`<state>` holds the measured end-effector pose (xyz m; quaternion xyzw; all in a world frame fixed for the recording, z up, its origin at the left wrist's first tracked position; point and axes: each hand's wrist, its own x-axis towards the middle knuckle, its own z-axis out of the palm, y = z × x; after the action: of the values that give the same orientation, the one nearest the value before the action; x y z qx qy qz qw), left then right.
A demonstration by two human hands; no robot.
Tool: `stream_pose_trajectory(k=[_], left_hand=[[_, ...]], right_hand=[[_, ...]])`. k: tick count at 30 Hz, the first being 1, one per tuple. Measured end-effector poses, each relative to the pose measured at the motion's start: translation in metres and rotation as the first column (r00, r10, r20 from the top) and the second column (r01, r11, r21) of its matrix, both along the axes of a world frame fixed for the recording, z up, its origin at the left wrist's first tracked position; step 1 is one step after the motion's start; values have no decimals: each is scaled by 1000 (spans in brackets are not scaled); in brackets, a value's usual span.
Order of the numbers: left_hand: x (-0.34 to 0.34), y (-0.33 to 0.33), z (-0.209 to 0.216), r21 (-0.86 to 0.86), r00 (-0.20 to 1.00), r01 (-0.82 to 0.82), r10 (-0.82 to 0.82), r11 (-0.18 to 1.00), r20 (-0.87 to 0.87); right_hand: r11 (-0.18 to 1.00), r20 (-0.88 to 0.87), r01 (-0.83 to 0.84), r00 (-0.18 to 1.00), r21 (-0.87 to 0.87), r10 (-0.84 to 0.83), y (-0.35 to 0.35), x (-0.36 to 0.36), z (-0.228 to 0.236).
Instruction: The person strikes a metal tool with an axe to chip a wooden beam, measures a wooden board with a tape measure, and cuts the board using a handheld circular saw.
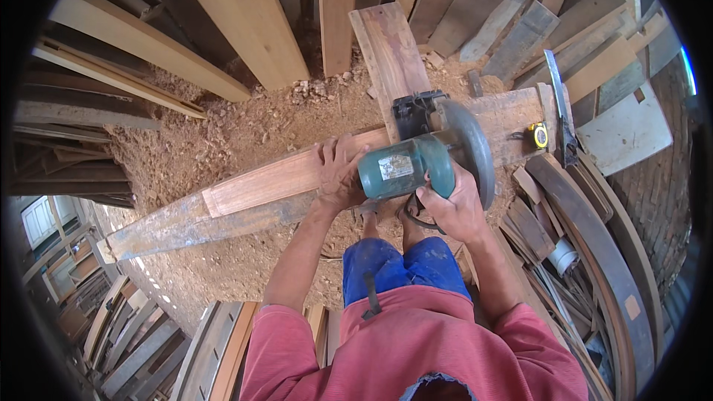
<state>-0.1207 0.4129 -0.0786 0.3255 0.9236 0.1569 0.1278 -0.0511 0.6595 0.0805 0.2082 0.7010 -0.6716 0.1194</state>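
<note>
My right hand is wrapped round the rear handle of a green circular saw. Its large round guard faces right, and its dark base plate lies on the far side. The blade is hidden from this view. My left hand rests with fingers spread on a reddish wooden board, its thumb side close against the saw's motor end. That board lies along a long, weathered plank. Beyond the saw, another reddish-brown board sticks out away from me.
A yellow tape measure sits on the plank's right end, beside a handsaw. Planks lean along the far side above sawdust. Curved timbers are stacked at right, more lumber at lower left.
</note>
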Motion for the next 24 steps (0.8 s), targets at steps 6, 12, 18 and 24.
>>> stream_pose_trajectory(k=[6, 12, 18, 24], left_hand=[[1, 4, 1, -15, 998, -43, 44, 999, 48], [2, 3, -1, 50, 999, -3, 6, 999, -52], [5, -1, -9, 113, 995, -12, 23, 994, -100], [4, -4, -11, 101, 998, -16, 23, 995, -62]], right_hand=[[997, 18, -26, 1000, 68, 25, 4, -11, -5], [1000, 36, -2, 999, 24, 1, 5, -20, -6], [999, 43, 0, 999, 45, -2, 5, -27, -10], [997, 34, 9, 999, 76, -11, 4, -40, -13]])
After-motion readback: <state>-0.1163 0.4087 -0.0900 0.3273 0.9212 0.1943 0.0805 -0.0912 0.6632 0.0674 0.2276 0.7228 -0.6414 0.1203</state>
